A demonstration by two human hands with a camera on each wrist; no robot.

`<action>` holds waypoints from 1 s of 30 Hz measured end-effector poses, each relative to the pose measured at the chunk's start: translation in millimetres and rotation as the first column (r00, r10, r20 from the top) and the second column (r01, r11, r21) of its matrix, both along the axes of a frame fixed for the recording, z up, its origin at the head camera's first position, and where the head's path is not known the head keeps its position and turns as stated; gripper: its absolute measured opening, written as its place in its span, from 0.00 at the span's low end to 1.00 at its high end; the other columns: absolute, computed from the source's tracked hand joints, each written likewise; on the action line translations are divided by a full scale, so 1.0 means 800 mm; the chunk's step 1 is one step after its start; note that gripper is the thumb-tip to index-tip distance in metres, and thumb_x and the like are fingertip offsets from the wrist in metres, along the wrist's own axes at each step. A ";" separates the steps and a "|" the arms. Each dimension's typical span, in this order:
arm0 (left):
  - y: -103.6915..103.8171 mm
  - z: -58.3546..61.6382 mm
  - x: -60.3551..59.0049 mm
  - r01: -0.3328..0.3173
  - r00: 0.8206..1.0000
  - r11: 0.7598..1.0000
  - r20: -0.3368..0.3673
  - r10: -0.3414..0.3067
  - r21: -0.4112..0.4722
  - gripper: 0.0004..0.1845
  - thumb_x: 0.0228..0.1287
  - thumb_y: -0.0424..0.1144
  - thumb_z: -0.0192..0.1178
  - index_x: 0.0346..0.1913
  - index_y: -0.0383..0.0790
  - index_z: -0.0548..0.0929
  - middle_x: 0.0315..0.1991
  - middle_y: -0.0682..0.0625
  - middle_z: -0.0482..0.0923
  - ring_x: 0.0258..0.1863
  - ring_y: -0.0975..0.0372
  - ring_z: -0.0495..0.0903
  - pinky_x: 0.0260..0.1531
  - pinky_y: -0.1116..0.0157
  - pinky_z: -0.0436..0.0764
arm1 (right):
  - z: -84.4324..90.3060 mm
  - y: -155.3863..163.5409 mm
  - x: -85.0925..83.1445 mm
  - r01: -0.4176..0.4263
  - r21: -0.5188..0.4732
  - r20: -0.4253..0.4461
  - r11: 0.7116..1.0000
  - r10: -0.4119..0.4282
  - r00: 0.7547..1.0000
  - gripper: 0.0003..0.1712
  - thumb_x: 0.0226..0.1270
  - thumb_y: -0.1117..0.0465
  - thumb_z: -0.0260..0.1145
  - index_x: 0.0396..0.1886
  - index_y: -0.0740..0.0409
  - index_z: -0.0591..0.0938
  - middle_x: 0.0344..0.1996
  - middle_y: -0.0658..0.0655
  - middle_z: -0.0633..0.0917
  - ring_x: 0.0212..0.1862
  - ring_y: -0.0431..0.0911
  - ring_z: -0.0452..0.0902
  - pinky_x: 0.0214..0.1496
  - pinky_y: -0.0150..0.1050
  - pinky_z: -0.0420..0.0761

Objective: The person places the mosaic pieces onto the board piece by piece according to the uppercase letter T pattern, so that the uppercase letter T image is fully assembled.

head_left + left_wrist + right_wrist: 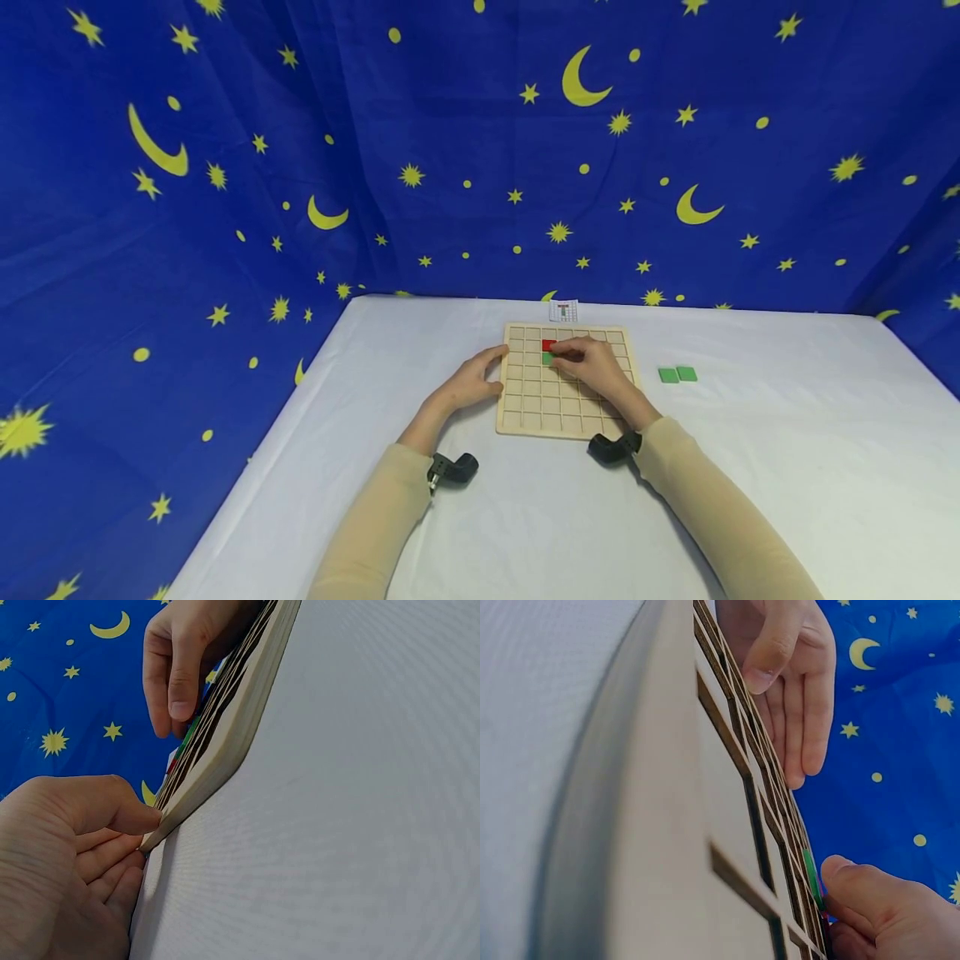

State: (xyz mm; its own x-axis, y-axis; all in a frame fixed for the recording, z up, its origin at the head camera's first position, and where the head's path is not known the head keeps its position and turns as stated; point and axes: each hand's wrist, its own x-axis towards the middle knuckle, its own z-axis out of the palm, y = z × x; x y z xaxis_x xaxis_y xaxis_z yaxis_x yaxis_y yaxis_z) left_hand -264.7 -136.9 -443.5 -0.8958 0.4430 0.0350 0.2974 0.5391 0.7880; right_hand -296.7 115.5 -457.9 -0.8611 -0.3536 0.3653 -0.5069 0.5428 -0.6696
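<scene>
A square wooden grid board [551,433] lies on the table. A red tile [548,345] and a green tile [547,359] sit in adjoining cells, the red one farther back. My right hand [596,367] reaches over the board from the right. Its fingertips are at the red tile and its thumb is beside the green tile [812,877]; no tile shows gripped between them. My left hand [468,382] rests at the board's left edge, thumb and fingers apart, thumb tip right at the wooden rim [214,769].
Two loose green tiles [669,376] lie side by side on the white cloth [787,467], right of the board. Behind the board is a small printed card [563,311] with a coloured grid pattern. A blue curtain [480,150] with moons and stars surrounds the table.
</scene>
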 end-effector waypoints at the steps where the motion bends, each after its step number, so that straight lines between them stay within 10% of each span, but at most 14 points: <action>1: 0.000 -0.001 0.000 0.000 1.000 1.000 -0.001 0.000 -0.001 0.39 0.54 0.25 0.58 0.71 0.31 0.57 0.69 0.40 0.58 0.69 0.53 0.56 0.67 0.62 0.56 | 0.000 0.000 0.001 -0.004 0.001 -0.002 1.000 0.004 1.000 0.15 0.57 0.60 0.71 0.44 0.58 0.86 0.41 0.56 0.86 0.42 0.47 0.80 0.42 0.43 0.81; 8: -0.001 -0.002 0.002 -0.010 1.000 1.000 0.010 0.010 0.000 0.39 0.54 0.26 0.59 0.71 0.32 0.58 0.69 0.41 0.58 0.69 0.54 0.57 0.67 0.63 0.57 | 0.003 -0.002 0.002 -0.029 -0.015 -0.007 0.999 0.029 1.000 0.15 0.57 0.61 0.71 0.45 0.60 0.86 0.42 0.57 0.85 0.42 0.49 0.80 0.42 0.43 0.82; 17: 0.000 0.000 0.002 0.005 1.000 1.000 0.001 -0.005 0.008 0.39 0.54 0.25 0.58 0.70 0.30 0.57 0.69 0.39 0.58 0.69 0.52 0.56 0.67 0.62 0.57 | 0.028 -0.004 0.004 0.083 -0.288 0.290 0.954 0.004 0.957 0.28 0.58 0.50 0.70 0.54 0.62 0.81 0.49 0.56 0.83 0.48 0.47 0.80 0.49 0.39 0.80; 30: 0.000 0.001 0.001 -0.003 1.000 1.000 0.008 0.003 -0.008 0.39 0.55 0.26 0.59 0.71 0.32 0.58 0.70 0.41 0.58 0.69 0.53 0.56 0.67 0.63 0.56 | 0.050 0.025 0.008 0.067 -0.267 0.330 0.961 0.026 0.943 0.30 0.60 0.51 0.68 0.58 0.63 0.77 0.52 0.58 0.81 0.49 0.46 0.79 0.47 0.34 0.80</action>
